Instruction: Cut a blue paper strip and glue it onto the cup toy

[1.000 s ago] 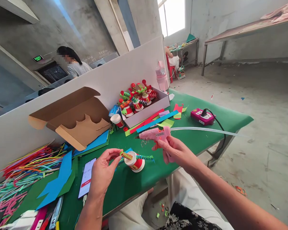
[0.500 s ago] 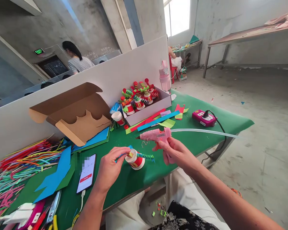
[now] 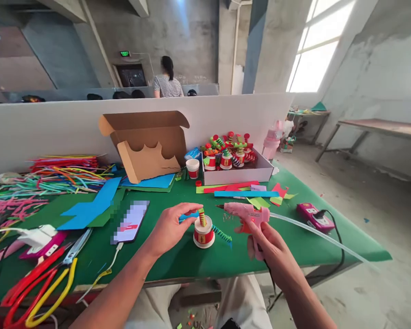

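My left hand is closed in a pinch at the top of a small folded-paper spring in red and yellow-green. That spring stands upright on an upturned red-and-white paper cup on the table. A blue-green paper spring sticks out from the cup's right side, and a blue piece shows by my left fingers. In my right hand is a pink hot glue gun, its nozzle pointing left toward the cup but apart from it. A long clear glue stick trails from its back.
Behind stands a white box of similar cup figures, beside stacked cups and an open cardboard box. Paper strips lie in front. Leftward are a phone, scissors and pipe cleaners. A purple power socket sits right.
The view has levelled and turned, so everything sits differently in the picture. The spring on the cup now shows taller under my left fingers. The glue gun stays in my right hand.
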Demonstrator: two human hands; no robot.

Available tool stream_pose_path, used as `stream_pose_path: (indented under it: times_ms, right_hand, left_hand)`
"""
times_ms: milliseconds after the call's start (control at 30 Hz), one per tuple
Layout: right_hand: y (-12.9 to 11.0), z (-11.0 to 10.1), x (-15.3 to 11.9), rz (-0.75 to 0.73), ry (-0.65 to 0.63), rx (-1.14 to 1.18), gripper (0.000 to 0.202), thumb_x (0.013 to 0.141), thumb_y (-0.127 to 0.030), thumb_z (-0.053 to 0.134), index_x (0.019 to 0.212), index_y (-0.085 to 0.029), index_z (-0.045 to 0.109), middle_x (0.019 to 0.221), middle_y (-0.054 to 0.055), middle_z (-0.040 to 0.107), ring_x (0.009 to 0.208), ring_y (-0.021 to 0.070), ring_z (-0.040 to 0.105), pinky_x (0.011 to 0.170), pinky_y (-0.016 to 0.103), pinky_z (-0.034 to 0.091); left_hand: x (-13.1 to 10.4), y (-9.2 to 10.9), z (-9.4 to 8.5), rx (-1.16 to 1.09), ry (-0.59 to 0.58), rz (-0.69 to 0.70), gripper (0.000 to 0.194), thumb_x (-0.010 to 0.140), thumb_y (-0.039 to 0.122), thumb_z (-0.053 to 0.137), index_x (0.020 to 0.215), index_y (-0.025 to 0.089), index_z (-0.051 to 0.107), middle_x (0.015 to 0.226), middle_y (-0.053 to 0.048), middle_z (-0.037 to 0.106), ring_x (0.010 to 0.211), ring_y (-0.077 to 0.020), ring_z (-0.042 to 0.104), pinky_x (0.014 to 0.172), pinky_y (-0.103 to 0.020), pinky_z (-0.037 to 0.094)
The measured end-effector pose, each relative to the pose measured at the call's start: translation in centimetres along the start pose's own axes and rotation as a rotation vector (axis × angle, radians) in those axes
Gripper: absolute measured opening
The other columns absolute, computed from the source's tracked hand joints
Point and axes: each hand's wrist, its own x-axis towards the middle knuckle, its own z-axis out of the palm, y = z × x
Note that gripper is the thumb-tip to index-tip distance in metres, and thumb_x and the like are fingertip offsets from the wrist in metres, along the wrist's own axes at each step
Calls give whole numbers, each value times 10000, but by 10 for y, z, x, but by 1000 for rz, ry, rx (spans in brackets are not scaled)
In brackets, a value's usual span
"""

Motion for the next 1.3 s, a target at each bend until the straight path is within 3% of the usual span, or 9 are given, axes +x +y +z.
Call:
stream_pose_path:
  times_ms: [133,333,500,633,733,867,1000,1133,1300]
  right_hand:
    - [-5,4,-6,2,21,-25,514,800,-690,593,836,-183,670,484,-30,486,474,112,372,486,253,328]
    - [-8,11,-6,-13,47,-75,534,744,-733,611,782,-202,653,474,-34,446,469,127,357,479,267,310]
    - [-13,17,-8,-26,81,-129,516,785,-734,561,756,-224,631,488,-27,458,474,144,357,495,286,297]
    - [-7,11,-3,-27,83,-112,506,787,-716,574,777,-215,642,487,-25,466,480,140,357,496,282,299]
    - [1,3,1,-38,97,-108,540,766,-738,577,787,-203,655,474,-27,460,461,135,362,479,280,308]
    - [4,-7,0,-27,102,-93,556,766,-746,572,801,-196,650,473,-27,473,458,135,380,484,279,321]
    - [5,-19,-4,-28,116,-50,544,766,-731,591,834,-194,647,461,-34,458,465,145,388,493,290,320]
    - [6,-24,-4,-14,132,-42,576,768,-731,593,930,-184,672,503,-19,512,477,152,405,486,296,318]
    - [-1,-16,-5,3,119,-23,582,742,-740,612,875,-176,672,504,-22,504,465,138,405,474,287,328]
  left_hand:
    - [-7,-10,-8,-26,93,9,287,831,361,572,1063,274,719,1065,-24,754,930,-210,700,852,-337,564]
    - [-10,-16,-2,-1,248,84,194,844,290,539,860,248,728,868,-32,751,807,-194,692,761,-313,562]
    - [-5,-8,14,65,237,151,145,831,228,581,913,234,700,942,-54,724,861,-200,677,779,-324,558]
    - [-4,-5,34,221,168,61,357,748,304,722,1072,220,596,1033,-67,676,934,-239,664,790,-361,551]
    - [-5,-4,44,362,221,58,372,749,362,728,1040,234,534,989,-49,648,954,-250,647,782,-361,531]
    - [-12,-1,39,441,321,17,215,840,386,612,940,248,482,838,7,601,782,-195,635,631,-285,480]
    - [-36,-8,36,508,302,-10,190,873,405,548,838,252,441,786,17,572,672,-178,602,550,-275,438]
    - [-61,-22,60,511,348,-16,331,855,504,568,1024,235,474,924,-52,619,817,-241,643,633,-333,491]
    - [-59,-32,94,587,523,9,623,859,531,584,1327,170,386,1185,-193,579,1096,-354,582,798,-446,480]
